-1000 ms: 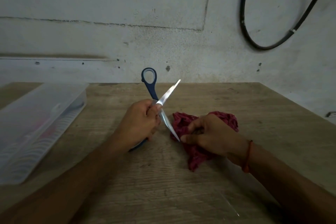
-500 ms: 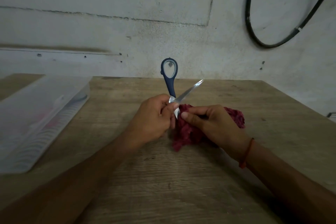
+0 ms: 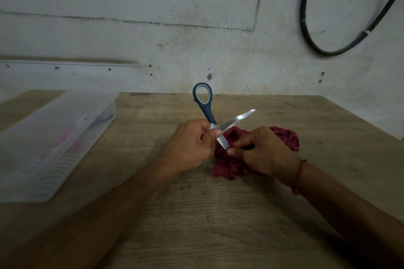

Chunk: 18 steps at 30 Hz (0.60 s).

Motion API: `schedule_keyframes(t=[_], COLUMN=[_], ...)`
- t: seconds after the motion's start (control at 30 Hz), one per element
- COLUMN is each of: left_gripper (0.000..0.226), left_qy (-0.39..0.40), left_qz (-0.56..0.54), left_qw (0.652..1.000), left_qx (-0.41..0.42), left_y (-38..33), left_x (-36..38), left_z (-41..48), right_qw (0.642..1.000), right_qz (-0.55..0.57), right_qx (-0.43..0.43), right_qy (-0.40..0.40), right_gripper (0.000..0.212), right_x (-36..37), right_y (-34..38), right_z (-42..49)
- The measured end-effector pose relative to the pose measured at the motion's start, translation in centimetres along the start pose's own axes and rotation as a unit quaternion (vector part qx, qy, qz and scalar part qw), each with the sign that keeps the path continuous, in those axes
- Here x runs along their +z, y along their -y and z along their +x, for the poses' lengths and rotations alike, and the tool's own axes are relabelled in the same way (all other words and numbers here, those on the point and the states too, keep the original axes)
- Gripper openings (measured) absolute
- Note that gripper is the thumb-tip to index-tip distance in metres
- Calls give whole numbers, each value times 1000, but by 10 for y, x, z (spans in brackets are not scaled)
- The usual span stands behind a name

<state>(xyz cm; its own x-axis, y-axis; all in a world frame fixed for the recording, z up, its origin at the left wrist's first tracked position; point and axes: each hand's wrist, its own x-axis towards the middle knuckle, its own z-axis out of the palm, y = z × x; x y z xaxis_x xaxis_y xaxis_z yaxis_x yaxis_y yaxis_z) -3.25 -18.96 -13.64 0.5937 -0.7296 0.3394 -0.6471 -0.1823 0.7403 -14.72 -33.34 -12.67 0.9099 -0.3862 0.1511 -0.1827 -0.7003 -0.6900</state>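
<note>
A pair of blue-handled scissors (image 3: 205,106) stands with its blades spread, one handle loop pointing up and one blade (image 3: 238,119) pointing up to the right. My left hand (image 3: 190,146) grips the scissors at the pivot. The lower blade runs down to my right hand (image 3: 262,153), whose thumb and fingers pinch a dark red cloth (image 3: 286,136) against that blade's tip. The crumpled cloth lies on the wooden table (image 3: 196,214), partly hidden under my right hand.
A clear plastic box (image 3: 52,142) with a lid lies on the table's left side. A black cable loop (image 3: 323,50) hangs on the grey wall behind. The table's right edge runs diagonally at the far right.
Both hands and the scissors rose and came closer together, and the handle loop swung more upright. My right hand slid along the lower blade with the cloth.
</note>
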Motion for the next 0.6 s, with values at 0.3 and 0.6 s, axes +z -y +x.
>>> schedule_keyframes(t=[0.3, 0.6], left_gripper=[31, 27], left_qy=[143, 286], left_qz=[-169, -273], left_qw=[971, 907], left_qx=[-92, -146], left_y=[-7, 0], left_x=[-12, -42], left_z=[0, -1], right_qw=[993, 989], right_qz=[-69, -61], right_qx=[-90, -129], right_qy=[-22, -45], right_gripper=[21, 19], right_x=[-3, -5], right_y=[-12, -14], right_z=[-3, -3])
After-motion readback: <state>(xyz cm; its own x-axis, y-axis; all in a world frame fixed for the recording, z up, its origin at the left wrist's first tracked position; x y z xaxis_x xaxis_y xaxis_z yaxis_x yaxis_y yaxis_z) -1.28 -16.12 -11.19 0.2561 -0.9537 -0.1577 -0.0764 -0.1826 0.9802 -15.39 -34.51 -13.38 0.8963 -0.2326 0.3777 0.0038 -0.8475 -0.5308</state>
